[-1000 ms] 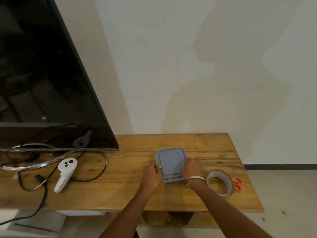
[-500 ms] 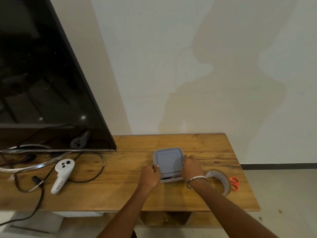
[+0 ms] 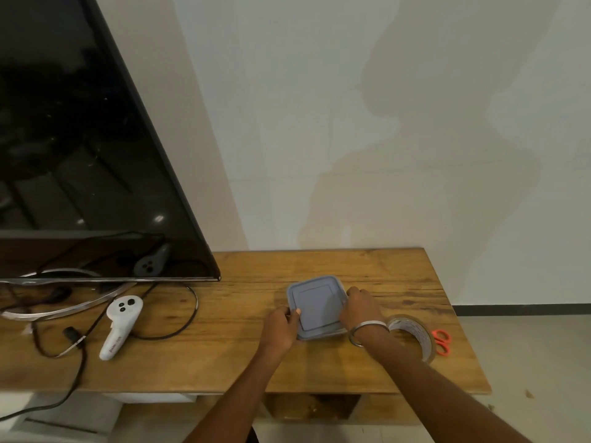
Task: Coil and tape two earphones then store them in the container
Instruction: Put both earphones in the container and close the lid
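A square container with a grey-blue lid point(image 3: 316, 305) sits on the wooden table point(image 3: 243, 356), its lid on. My left hand point(image 3: 281, 329) grips the container's left edge, thumb on the lid. My right hand point(image 3: 361, 306) presses on the lid's right edge; a metal bangle circles that wrist. A roll of clear tape point(image 3: 412, 335) lies just right of my right wrist. Orange-handled scissors point(image 3: 443, 342) lie beside the roll. No earphones are visible; the closed lid hides the container's inside.
A large black TV point(image 3: 80, 155) stands at the left on a curved metal foot. A white handheld controller point(image 3: 121, 324) and looping black cables point(image 3: 179, 321) lie in front of it. The table's right edge drops to the floor.
Both hands stay on the container; the right hand has slid slightly farther along the lid's right edge. The view has shifted a little.
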Motion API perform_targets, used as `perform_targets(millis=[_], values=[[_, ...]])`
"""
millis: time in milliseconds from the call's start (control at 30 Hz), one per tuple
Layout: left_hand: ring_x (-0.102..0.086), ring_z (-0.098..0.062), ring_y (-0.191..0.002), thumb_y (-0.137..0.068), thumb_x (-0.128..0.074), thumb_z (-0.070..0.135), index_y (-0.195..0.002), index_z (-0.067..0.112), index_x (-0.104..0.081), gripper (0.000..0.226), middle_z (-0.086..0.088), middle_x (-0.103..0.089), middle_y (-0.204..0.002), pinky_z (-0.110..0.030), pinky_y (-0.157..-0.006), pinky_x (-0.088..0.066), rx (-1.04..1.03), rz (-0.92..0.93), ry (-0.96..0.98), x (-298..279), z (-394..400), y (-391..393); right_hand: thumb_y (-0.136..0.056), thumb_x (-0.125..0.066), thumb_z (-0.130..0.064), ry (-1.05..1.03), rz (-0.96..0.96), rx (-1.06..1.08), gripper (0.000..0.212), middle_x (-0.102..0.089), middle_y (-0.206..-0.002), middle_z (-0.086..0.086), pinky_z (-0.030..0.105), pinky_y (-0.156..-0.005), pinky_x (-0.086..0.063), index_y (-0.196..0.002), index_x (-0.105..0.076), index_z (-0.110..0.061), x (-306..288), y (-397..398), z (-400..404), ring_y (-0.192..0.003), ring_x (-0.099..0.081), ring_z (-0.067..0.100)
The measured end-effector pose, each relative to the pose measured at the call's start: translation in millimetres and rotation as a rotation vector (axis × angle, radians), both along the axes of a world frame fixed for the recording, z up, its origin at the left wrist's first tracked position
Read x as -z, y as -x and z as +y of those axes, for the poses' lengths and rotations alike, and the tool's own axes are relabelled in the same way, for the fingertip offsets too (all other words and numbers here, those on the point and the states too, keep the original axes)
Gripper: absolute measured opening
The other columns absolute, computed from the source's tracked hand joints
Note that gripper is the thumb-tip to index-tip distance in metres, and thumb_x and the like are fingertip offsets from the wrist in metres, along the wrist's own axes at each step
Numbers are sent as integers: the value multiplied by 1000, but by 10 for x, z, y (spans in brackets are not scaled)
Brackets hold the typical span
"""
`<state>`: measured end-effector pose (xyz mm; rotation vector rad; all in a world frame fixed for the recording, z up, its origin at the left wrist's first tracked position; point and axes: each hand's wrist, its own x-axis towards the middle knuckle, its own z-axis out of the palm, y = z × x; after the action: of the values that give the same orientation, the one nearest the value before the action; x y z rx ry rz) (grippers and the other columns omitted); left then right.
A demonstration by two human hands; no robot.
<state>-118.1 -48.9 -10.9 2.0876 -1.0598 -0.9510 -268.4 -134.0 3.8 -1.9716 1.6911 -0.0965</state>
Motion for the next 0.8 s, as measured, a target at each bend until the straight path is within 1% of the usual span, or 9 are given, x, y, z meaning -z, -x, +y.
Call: perform_targets(millis=[100, 167, 267, 333, 433, 533, 600, 733, 800], values=[[-64, -15, -62, -100, -50, 26, -113, 0, -60, 31, -12, -67, -101, -17, -43, -52, -46, 67, -3, -2, -2, 13, -90, -48, -15, 70, -17, 20, 27, -53, -119, 13, 41, -85, -50, -116, -52, -9, -4, 14, -8, -103, -57, 32], [-69, -20, -67, -99, -53, 27, -110, 0, -61, 30, -12, -68, -100, -25, -49, -58, -78, 102, 4, 17, -3, 22, -89, -49, -13, 77, -38, 29, 23, -52, -118, 13, 41, -84, -50, -112, -52, -9, 1, 25, 0, -100, -57, 33], [-71, -22, -71, -98, -56, 28, -106, 2, -62, 28, -10, -68, -96, -35, -57, -61, -111, 161, 5, 19, -4, 36, -87, -51, -11, 21, -36, 49, 23, -48, -117, 15, 42, -81, -49, -110, -49, -8, 21, 41, 8, -98, -56, 36], [-71, -22, -71, -97, -56, 27, -104, 3, -61, 25, -10, -68, -95, -40, -60, -62, -113, 184, 4, 10, -1, 48, -87, -51, -12, -31, -67, 72, 28, -50, -118, 15, 43, -83, -49, -114, -47, -9, 26, 44, -10, -101, -55, 36], [-71, -21, -69, -97, -57, 26, -105, 4, -61, 23, -8, -67, -92, -40, -60, -62, -119, 198, 2, -17, 1, 58, -88, -54, -14, -133, -92, 99, 34, -58, -119, 15, 39, -86, -49, -121, -50, -8, 4, 68, -85, -108, -57, 33], [-69, -16, -61, -97, -57, 26, -105, 5, -61, 23, -4, -66, -88, -35, -55, -61, -119, 190, 7, -9, -5, 43, -90, -54, -22, -206, -117, 103, 23, -67, -103, 13, 32, -76, -50, -103, -65, -6, -16, 113, -157, -97, -63, 30], [-70, -19, -63, -97, -57, 25, -108, 3, -62, 26, -7, -67, -93, -34, -53, -60, -124, 185, 19, 7, -31, 31, -90, -57, -25, -236, -148, 113, 23, -70, -91, 12, 30, -69, -49, -92, -70, -6, -28, 129, -215, -90, -66, 31], [-71, -28, -63, -96, -58, 24, -107, 2, -64, 25, -7, -68, -87, -45, -57, -61, -138, 170, 53, 75, -132, -12, -87, -63, -31, -293, -226, 132, 28, -72, -88, 17, 43, -76, -58, -86, -70, -5, -65, 173, -316, -80, -70, 33], [-71, -28, -60, -97, -58, 25, -106, 3, -65, 25, -6, -69, -86, -44, -56, -60, -135, 150, 65, 129, -187, -37, -89, -59, -35, -289, -246, 140, 31, -72, -87, 18, 43, -74, -59, -71, -64, -10, -66, 196, -355, -77, -71, 33]])
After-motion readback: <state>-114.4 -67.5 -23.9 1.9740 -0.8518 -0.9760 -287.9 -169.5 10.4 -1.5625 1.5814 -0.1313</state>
